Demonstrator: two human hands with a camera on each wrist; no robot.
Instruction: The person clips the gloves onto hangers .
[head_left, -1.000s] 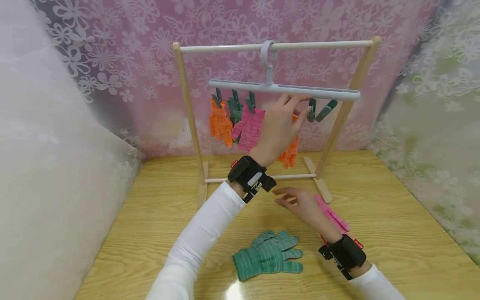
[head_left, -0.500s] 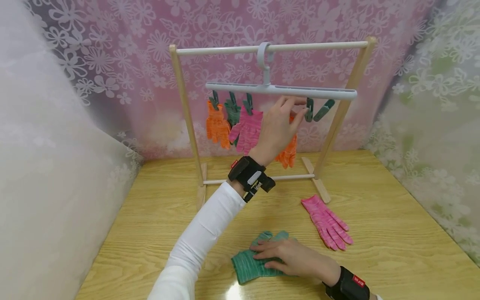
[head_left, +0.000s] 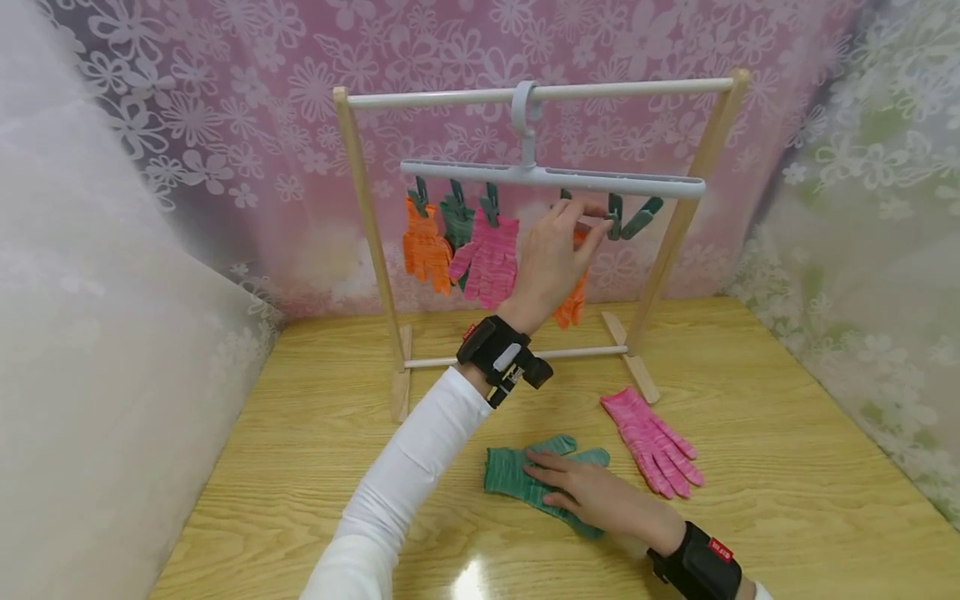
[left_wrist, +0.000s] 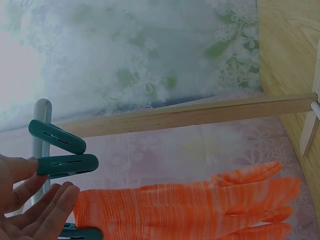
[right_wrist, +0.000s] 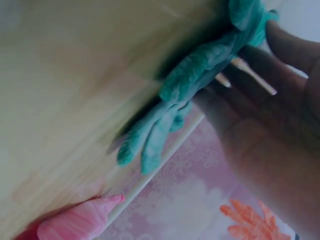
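Observation:
My left hand (head_left: 551, 254) is raised under the hanger bar, thumb and forefinger pinching the end of a dark green clothespin (left_wrist: 70, 164). Beside that clothespin hangs another green clothespin (left_wrist: 57, 136), tilted and holding nothing. Just behind the hand an orange glove (left_wrist: 190, 207) hangs from its own clip. My right hand (head_left: 600, 498) lies palm down on a green glove (head_left: 510, 473) on the table, its fingers extended over the fabric. In the right wrist view the green glove's fingers (right_wrist: 185, 75) bunch up beside that hand.
A pink glove (head_left: 652, 446) lies right of the green one. The grey hanger (head_left: 551, 177) hangs from a wooden rack (head_left: 365, 208). On its left side hang an orange glove (head_left: 426, 250), a green glove (head_left: 456, 223) and a pink glove (head_left: 491, 262).
My right hand has come down from near the pink glove onto the green glove, which has shifted away from me and turned. The left hand stays at the clothespin.

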